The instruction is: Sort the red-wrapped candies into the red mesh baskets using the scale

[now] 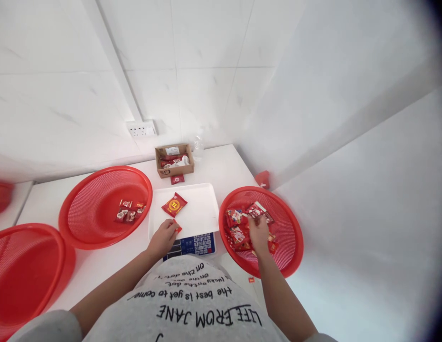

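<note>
My left hand (164, 237) is at the near left part of the white tray (201, 204), its fingers closed on a small red packet (177, 226). A larger red packet with a yellow emblem (174, 204) lies flat on the tray just beyond. Inside the right red basket (295, 237), my right hand (259, 232) reaches among several red snack packets (238, 235). Its fingers are bent together at a packet, and what they grip is too small to make out. Under the tray's near edge shows the blue keypad of a scale (197, 244).
A left red basket (89, 209) holds a few packets (130, 212); another red basket (24, 285) stands nearer left. Behind the tray are a cardboard box (174, 161) with packets, a dark red packet (177, 179) and a clear plastic bottle (198, 147). A wall rises at the right.
</note>
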A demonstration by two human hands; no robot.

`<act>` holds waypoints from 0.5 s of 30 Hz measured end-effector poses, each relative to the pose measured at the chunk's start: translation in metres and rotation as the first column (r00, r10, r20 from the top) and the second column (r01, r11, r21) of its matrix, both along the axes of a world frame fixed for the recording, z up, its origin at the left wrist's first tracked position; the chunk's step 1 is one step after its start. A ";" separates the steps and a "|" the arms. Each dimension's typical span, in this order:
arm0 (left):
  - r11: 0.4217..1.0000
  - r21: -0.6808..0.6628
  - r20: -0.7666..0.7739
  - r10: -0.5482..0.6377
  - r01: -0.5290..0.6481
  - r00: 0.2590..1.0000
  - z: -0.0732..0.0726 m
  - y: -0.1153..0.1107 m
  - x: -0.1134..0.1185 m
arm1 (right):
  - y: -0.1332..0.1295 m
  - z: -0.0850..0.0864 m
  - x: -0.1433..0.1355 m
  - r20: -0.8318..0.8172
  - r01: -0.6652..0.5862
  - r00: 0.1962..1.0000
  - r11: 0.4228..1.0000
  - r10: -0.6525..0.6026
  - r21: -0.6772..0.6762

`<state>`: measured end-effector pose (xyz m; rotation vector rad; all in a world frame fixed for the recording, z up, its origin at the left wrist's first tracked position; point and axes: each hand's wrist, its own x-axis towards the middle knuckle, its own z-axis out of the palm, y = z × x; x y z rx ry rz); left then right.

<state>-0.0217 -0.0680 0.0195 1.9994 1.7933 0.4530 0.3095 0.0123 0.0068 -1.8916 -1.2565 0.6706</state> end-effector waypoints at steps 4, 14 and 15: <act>0.998 0.023 0.008 -0.064 0.064 0.998 -0.002 0.005 0.010 | -0.007 0.031 -0.056 -0.094 -0.314 0.945 0.949 0.313 0.007; 0.982 0.183 -0.093 0.065 -0.047 0.994 -0.005 0.007 0.006 | -0.016 0.005 -0.081 0.172 -0.601 0.783 0.798 0.598 -0.040; 0.981 0.191 -0.113 0.070 -0.047 0.991 -0.007 0.009 0.006 | -0.020 0.000 -0.078 0.199 -0.591 0.782 0.804 0.590 -0.060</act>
